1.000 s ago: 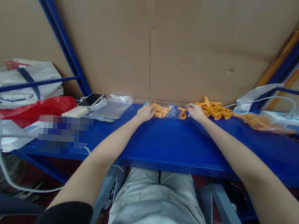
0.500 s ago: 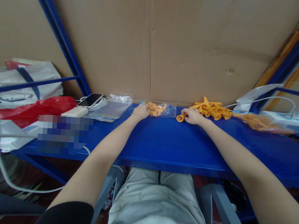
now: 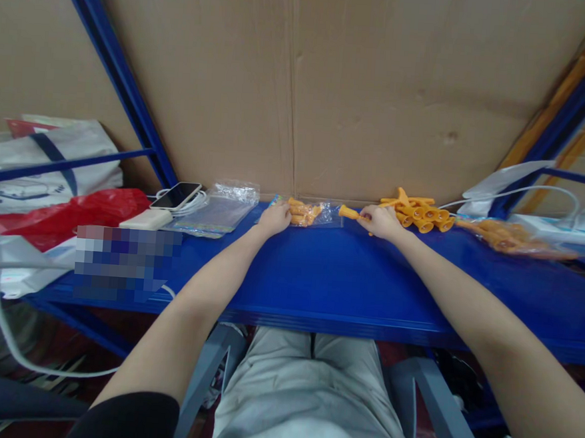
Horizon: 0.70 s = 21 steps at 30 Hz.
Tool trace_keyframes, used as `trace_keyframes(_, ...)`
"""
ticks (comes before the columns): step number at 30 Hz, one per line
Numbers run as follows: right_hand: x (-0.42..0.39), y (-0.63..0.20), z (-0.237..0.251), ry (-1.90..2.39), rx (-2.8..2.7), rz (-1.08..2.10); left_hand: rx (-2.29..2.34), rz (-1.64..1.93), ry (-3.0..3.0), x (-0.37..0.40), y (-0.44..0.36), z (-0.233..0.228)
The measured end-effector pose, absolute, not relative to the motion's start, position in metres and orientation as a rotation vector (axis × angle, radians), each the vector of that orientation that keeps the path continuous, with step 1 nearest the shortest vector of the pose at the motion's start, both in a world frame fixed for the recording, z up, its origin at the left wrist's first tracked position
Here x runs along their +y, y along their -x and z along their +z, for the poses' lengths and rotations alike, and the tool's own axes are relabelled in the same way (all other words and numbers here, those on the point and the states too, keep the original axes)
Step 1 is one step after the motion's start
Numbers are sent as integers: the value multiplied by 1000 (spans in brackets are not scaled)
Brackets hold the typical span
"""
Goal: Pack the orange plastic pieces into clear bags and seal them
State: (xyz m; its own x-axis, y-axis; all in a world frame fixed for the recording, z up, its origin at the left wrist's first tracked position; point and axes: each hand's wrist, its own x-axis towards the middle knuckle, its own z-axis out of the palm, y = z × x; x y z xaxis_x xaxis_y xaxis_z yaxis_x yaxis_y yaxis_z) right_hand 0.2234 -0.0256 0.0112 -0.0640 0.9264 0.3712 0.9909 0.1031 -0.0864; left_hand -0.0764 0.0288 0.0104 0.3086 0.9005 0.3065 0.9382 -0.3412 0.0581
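Observation:
My left hand (image 3: 275, 219) is closed on the left end of a clear plastic bag (image 3: 333, 216), which lies on the blue table. Several orange plastic pieces (image 3: 303, 213) rest in that bag. To its right, my right hand (image 3: 381, 222) grips a small orange horn-shaped piece (image 3: 349, 212). Its flared end points left, towards the bag's right edge, and my fingers cover part of its stem. Just beyond my right hand is a pile of similar orange horn-shaped pieces (image 3: 423, 215), flared ends mostly facing me.
A filled bag of orange pieces (image 3: 506, 237) lies at the right, near a white power strip (image 3: 562, 231). Flat clear bags (image 3: 217, 210), a phone (image 3: 176, 196), a white box (image 3: 147, 219) and a red plastic bag (image 3: 72, 213) are at the left. Cardboard (image 3: 351, 90) stands behind the table.
The horn-shaped piece in my right hand has turned from facing me to pointing left, and it is slightly nearer the bag. My left hand stays on the bag.

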Motion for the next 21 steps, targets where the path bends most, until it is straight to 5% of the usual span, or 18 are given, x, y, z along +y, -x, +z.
trace_keyframes(21,-13,-252,10,1551,-1874,601,-1125,-547,2782,30,59,2)
